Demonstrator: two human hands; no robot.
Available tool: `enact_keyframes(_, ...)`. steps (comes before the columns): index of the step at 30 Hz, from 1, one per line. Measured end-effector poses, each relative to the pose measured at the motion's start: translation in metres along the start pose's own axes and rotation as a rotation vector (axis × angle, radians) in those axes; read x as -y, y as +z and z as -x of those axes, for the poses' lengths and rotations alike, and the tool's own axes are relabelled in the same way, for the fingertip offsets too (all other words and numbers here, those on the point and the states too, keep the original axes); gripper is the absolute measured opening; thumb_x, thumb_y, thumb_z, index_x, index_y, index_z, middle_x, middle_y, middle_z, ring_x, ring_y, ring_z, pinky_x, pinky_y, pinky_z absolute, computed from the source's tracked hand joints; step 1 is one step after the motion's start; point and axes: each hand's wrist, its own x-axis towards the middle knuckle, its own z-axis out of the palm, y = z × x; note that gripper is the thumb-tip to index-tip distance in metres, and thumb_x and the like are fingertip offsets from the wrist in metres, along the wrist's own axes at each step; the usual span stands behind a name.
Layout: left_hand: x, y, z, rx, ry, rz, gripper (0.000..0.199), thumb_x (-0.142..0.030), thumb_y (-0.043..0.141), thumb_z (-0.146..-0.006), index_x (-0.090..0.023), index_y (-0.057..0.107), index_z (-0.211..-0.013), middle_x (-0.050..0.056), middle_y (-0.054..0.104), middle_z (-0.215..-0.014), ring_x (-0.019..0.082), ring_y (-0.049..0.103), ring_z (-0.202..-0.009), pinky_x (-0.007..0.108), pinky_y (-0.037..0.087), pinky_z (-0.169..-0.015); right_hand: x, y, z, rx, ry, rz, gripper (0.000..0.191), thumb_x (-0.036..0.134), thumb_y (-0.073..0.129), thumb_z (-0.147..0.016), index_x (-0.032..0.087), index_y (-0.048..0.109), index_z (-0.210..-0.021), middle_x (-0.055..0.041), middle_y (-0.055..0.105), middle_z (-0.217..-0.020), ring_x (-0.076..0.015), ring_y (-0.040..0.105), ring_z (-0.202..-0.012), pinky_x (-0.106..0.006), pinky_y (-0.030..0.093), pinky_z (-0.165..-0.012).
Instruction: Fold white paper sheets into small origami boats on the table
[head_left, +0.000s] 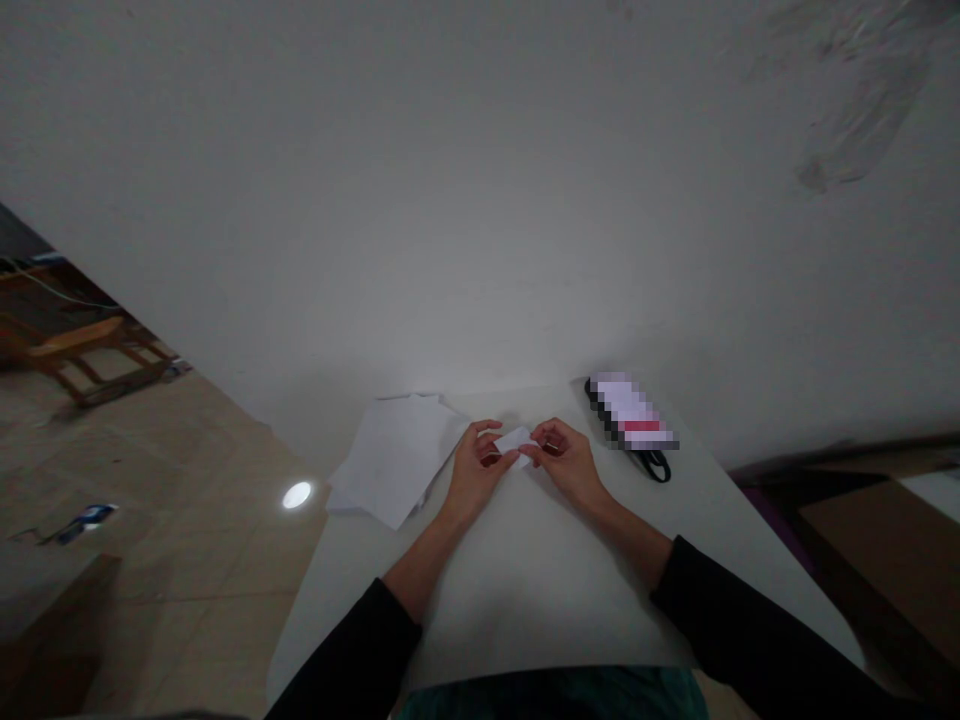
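The left hand [476, 468] and right hand [566, 462] pinch a small folded paper [516, 442] between them, fingers curled and fingertips close together, with the paper held in the gap over the far part of the desk [525, 590]. Just left of the left hand lies a loose pile of white sheets [394, 460], its edges slightly uneven. To the right, beyond the right hand, sits a blurred flat object [630, 412], too obscured to identify, with a black loop [656, 466] at its near end. Black sleeves [345, 650] cover both forearms up to the wrists. Beyond the desk's left edge, a wooden stool [82, 350] stands on the tiled floor [195, 500]
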Motion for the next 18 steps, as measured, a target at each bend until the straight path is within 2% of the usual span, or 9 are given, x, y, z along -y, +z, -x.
enact_keyframes(5,0.0035,-0.0032,-0.0008,0.049,0.007,-0.082,0.049,-0.034,0.076,-0.074,-0.018,0.054,-0.115,0.004,0.068,-0.087,0.014,0.064,-0.072,0.024,0.047,-0.067,0.005,0.0017,0.0028,0.021,0.027,-0.025,0.039,0.043,0.085,-0.058,0.022,0.057,-0.077,0.0058,0.055,-0.056,-0.0115,0.05,-0.047,-0.025,0.046,-0.043)
enact_keyframes(11,0.0067,-0.0056,0.0004,0.117,0.04,-0.186,0.049,-0.034,0.07,-0.08,-0.021,0.05,-0.123,0.002,0.066,-0.089,0.012,0.063,-0.071,0.022,0.045,-0.063,0.0036,-0.0013,0.0012,0.053,0.043,-0.003,0.039,0.044,0.084,-0.059,0.021,0.063,-0.083,0.0037,0.061,-0.056,-0.0123,0.052,-0.046,-0.027,0.047,-0.046)
enact_keyframes(18,0.0012,-0.002,0.0026,0.124,0.049,-0.186,0.049,-0.028,0.067,-0.08,-0.022,0.047,-0.124,0.003,0.066,-0.095,0.014,0.066,-0.08,0.026,0.05,-0.075,0.0005,-0.0024,-0.0022,0.044,0.052,0.001,0.037,0.05,0.083,-0.057,0.02,0.066,-0.073,0.0018,0.062,-0.058,-0.0126,0.055,-0.05,-0.027,0.049,-0.05)
